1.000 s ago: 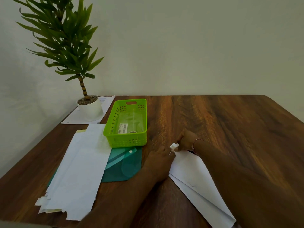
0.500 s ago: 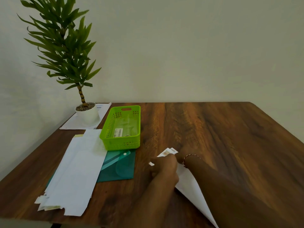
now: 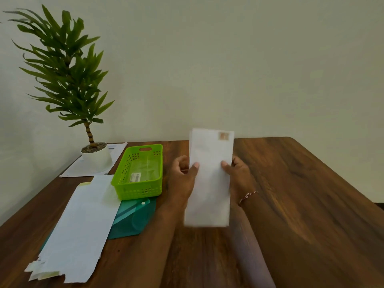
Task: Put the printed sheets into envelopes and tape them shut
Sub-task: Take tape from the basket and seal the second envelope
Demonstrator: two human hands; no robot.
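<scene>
The step in hand was judged to be a check of the envelope (image 3: pixel 209 194) before taping. It would best be pinched lightly at both long edges, so that nothing inside was creased, and turned flap-side up before being laid down. The envelope was held upright above the worktop (image 3: pixel 301 194), lower end nearest, with a stamp-like mark at its far right corner. Its left edge was pinched by the left hand (image 3: pixel 182 181), thumb in front, and its right edge likewise by the right hand (image 3: pixel 239 175). Whether the flap was shut could not be told. Beyond and to the left, a green basket (image 3: pixel 138 173) stood untouched.
</scene>
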